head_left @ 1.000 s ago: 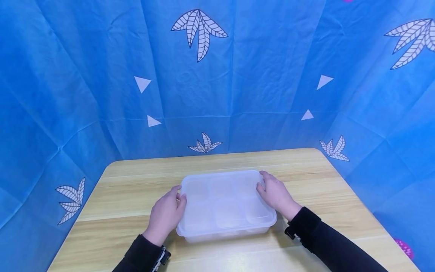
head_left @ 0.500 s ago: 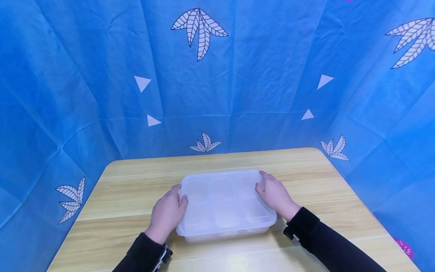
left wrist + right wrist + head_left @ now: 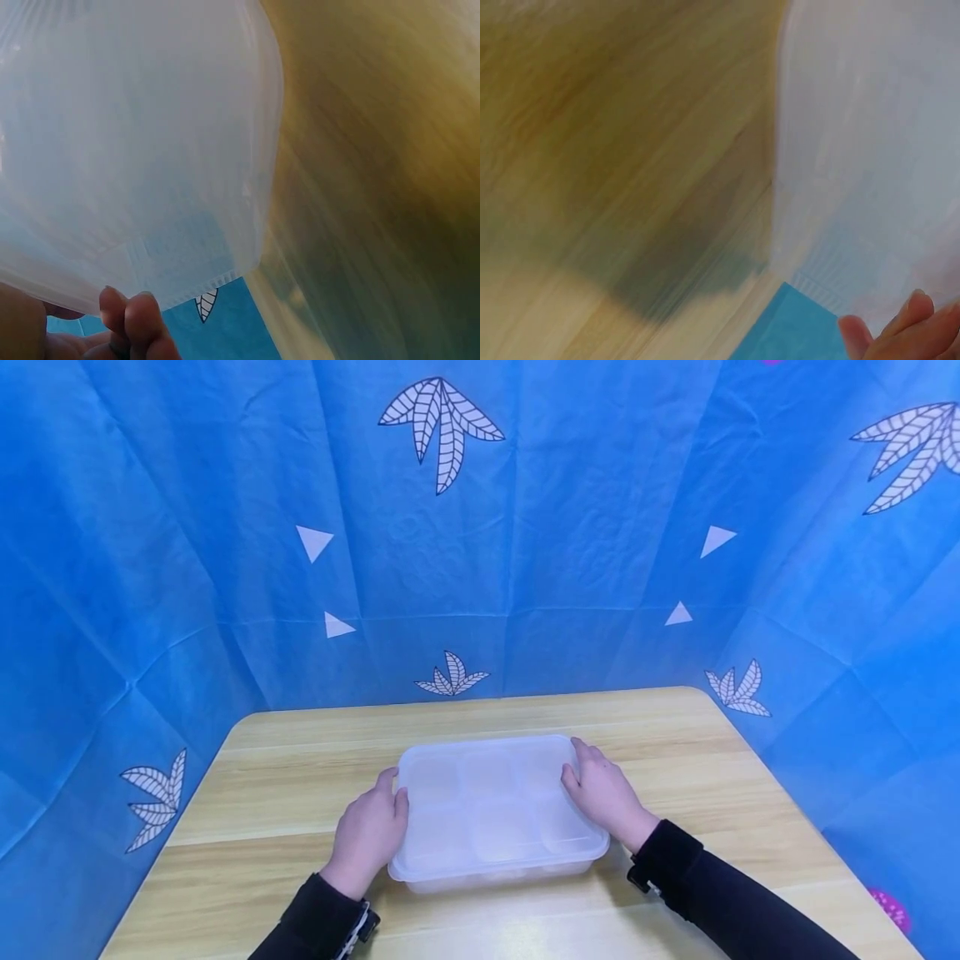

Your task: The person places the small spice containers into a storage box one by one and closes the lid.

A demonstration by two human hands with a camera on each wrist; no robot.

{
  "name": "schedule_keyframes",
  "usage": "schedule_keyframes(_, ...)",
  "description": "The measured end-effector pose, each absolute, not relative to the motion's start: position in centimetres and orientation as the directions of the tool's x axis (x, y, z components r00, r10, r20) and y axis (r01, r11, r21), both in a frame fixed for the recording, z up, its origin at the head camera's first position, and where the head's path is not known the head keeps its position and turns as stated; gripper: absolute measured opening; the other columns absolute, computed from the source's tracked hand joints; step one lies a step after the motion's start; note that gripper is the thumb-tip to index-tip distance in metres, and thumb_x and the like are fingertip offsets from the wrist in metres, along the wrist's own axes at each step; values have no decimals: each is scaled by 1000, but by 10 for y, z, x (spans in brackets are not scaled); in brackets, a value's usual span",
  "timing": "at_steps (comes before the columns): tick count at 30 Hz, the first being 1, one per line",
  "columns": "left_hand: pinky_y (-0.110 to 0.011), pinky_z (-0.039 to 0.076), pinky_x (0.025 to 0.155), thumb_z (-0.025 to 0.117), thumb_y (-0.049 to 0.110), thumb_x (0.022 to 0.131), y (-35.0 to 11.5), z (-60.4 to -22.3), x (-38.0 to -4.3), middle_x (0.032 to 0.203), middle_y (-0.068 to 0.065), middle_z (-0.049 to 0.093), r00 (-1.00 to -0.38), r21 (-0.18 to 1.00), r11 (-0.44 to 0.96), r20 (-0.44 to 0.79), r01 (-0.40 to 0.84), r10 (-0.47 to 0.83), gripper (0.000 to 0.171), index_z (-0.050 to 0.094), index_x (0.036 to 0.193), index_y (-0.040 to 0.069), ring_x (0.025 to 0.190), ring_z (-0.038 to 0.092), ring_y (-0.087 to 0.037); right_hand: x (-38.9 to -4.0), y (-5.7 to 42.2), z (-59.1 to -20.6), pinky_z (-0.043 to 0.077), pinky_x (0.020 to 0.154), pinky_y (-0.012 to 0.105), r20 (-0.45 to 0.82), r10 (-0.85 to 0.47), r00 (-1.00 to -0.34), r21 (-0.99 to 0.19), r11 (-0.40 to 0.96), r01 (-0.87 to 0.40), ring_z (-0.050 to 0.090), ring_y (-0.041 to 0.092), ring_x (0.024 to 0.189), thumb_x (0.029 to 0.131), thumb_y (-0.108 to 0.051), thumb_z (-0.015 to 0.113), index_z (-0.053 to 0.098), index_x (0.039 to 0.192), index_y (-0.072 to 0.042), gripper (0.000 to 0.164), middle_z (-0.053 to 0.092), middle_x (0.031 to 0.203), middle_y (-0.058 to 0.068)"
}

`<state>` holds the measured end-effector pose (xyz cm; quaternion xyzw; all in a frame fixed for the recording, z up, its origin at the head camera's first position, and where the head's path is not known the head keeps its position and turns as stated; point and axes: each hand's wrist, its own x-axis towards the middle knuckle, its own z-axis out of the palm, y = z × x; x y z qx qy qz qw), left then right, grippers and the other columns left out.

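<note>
A translucent white plastic storage box [image 3: 495, 878] with a lid [image 3: 498, 802] on it lies in the middle of the head view. Faint outlines of several square compartments show through the lid. My left hand [image 3: 367, 835] grips the box's left end, thumb along the lid's edge. At the opposite end, my right hand [image 3: 606, 793] holds it the same way, thumb over the lid. Close up in the left wrist view, curled fingers [image 3: 139, 322] meet the rim of the ribbed box wall. The right wrist view shows fingertips [image 3: 915, 311] at the box's far corner.
A light wood-grain table [image 3: 300, 760] with rounded back corners bears the box. Blue curtains [image 3: 585, 527] printed with white leaves and triangles hang behind it and along both sides.
Both hands keep their places at the ends of the box. Box and hands shift only very slightly in the head view.
</note>
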<state>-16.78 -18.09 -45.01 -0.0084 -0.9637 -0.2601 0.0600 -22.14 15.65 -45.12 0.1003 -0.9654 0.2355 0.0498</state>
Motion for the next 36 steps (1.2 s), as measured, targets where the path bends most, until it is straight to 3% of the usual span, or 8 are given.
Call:
schedule_keyframes(9,-29,47,50,44,24,106,-180,-455,-167,62,0,53,-992,542,839,127,51,-22,50,41,144,-8,56,55,-15,-218,157,-452,45,103,58,167,-148,-975,-471,857,-211,53,48,124,102,-26,49,39,146,9,57,49,141,33)
schedule_keyframes(31,-27,38,45,50,26,104,-186,-460,-168,68,1,51,-985,582,810,168,66,-41,49,47,143,-2,51,46,-13,-220,159,-447,46,102,58,141,-169,-975,-469,856,-216,55,48,121,103,-26,50,37,148,7,58,48,140,33)
schedule_keyframes(36,-26,37,43,56,26,101,-186,-456,-164,73,1,52,-982,561,824,186,76,-36,51,49,142,-3,50,45,-12,-223,161,-443,50,96,56,144,-199,-969,-435,867,-243,60,45,111,101,-26,53,40,146,6,57,53,133,30)
